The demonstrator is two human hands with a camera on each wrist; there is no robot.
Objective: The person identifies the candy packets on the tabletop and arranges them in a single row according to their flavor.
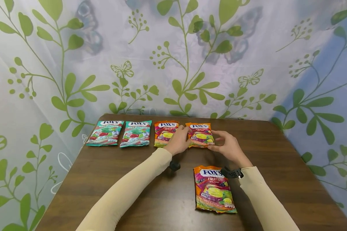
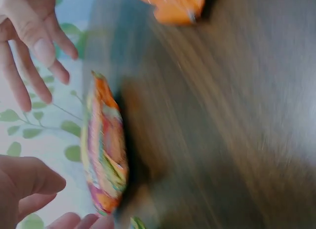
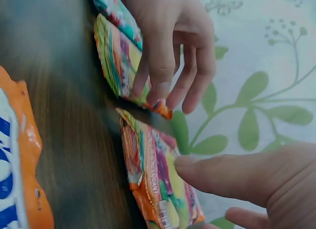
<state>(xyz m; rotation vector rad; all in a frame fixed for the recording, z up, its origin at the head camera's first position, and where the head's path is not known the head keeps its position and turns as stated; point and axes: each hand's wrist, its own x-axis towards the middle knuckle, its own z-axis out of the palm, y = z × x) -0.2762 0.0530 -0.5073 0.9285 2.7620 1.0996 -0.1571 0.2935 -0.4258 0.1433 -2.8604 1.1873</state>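
Note:
A small orange candy bag (image 1: 200, 135) marked Fox's Fruits lies at the right end of a row on the table, between the two hands. My left hand (image 1: 178, 140) is at its left side, fingers loosely bent and thumb apart from them. On its right side is my right hand (image 1: 227, 146), with fingers spread; in the right wrist view its thumb (image 3: 227, 177) overlaps the bag, and whether it touches is unclear. A matching candy bag (image 1: 163, 131) lies just left of the left hand, partly covered by it. Neither hand grips anything.
Two teal Mint Blossom candy bags (image 1: 106, 133) lie at the row's left end. Another Fruits candy bag (image 1: 214, 191) lies nearer the front, by the right wrist. The brown wooden table (image 1: 266, 144) meets a leaf-patterned curtain (image 1: 150, 64) at the back.

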